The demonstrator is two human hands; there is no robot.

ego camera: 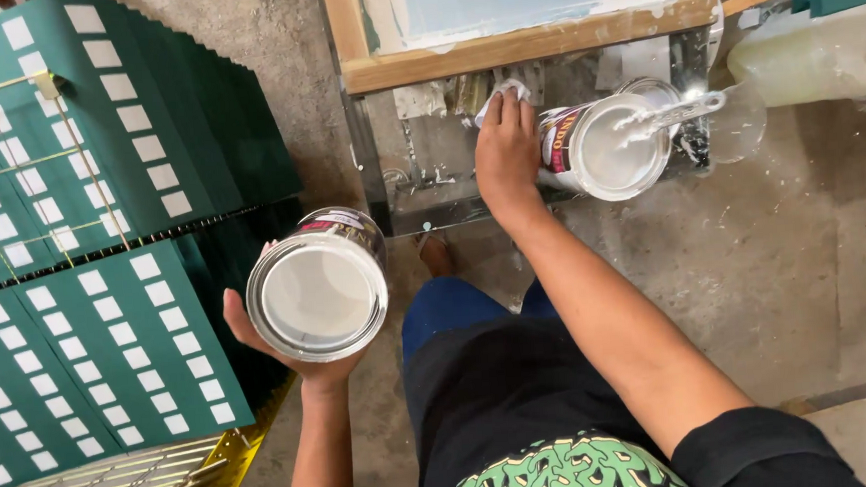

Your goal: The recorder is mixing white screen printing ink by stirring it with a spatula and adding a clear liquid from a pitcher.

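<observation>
Head view: a round tin of white paint [316, 286] is held at lower centre-left of the frame, cradled from beneath in the left hand [295, 357], whose fingers are curled up around its wall. The tin is open, and its white surface is seen from above. At upper centre, the right hand [506, 152] is laid palm-down on a white rag [500, 94], the fingers pressed together over the cloth against a metal shelf [419, 174] below a wooden frame [521, 43]. Just beside that hand, to its right, a second open tin of white paint [608, 148] is seen, with a paint-coated stirrer [676, 113] lying across its rim. Stacks of green printed sheets [83, 255] are spread over the left of the frame.
</observation>
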